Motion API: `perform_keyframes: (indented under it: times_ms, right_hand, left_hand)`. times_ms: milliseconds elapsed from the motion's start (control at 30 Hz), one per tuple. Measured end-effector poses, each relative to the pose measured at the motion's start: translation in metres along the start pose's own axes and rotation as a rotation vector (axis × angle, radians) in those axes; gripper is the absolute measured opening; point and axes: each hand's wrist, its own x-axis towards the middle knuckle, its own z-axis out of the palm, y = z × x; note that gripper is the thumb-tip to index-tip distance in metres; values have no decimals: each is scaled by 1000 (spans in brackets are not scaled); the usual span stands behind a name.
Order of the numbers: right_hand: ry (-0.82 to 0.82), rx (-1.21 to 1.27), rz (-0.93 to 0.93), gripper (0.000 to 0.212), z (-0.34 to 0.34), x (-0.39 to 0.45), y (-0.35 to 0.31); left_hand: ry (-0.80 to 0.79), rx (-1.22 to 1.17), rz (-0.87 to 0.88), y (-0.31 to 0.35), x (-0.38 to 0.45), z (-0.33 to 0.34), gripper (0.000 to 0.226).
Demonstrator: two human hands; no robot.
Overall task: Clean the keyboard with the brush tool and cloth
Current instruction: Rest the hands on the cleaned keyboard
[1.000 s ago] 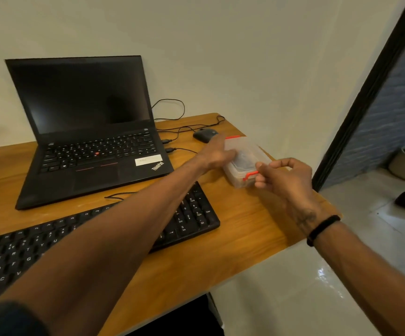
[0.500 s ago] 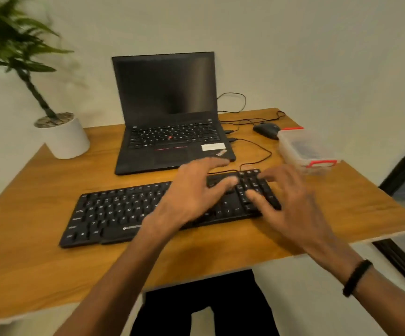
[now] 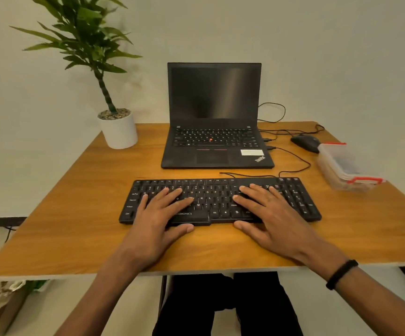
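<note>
A black external keyboard (image 3: pixel 211 190) lies across the middle of the wooden desk (image 3: pixel 75 214). My left hand (image 3: pixel 160 219) rests flat on its left half, fingers spread over the keys. My right hand (image 3: pixel 272 214) lies flat on its right half, thumb at the front edge. Neither hand holds anything. At the right edge of the desk stands a closed clear plastic box (image 3: pixel 347 166) with red clips; its contents are too blurred to name. No brush or cloth is visible in the open.
An open black laptop (image 3: pixel 214 139) sits behind the keyboard, with cables running right to a black mouse (image 3: pixel 305 141). A potted plant (image 3: pixel 117 127) in a white pot stands at the back left. A doorway edge shows at far right.
Both hands left the plastic box at the right and came to rest flat on the keyboard. The view swung left, and the keyboard now sits square in front of me.
</note>
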Motion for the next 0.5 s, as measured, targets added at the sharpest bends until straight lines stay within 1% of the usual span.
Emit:
perform_keyframes:
  times_ms: [167, 500]
  right_hand:
    - [27, -3, 8, 68, 3, 7, 10]
    - [48, -13, 28, 69, 7, 24, 23]
  left_hand:
    - [23, -7, -2, -3, 11, 6, 67]
    - [62, -2, 21, -13, 38, 12, 73]
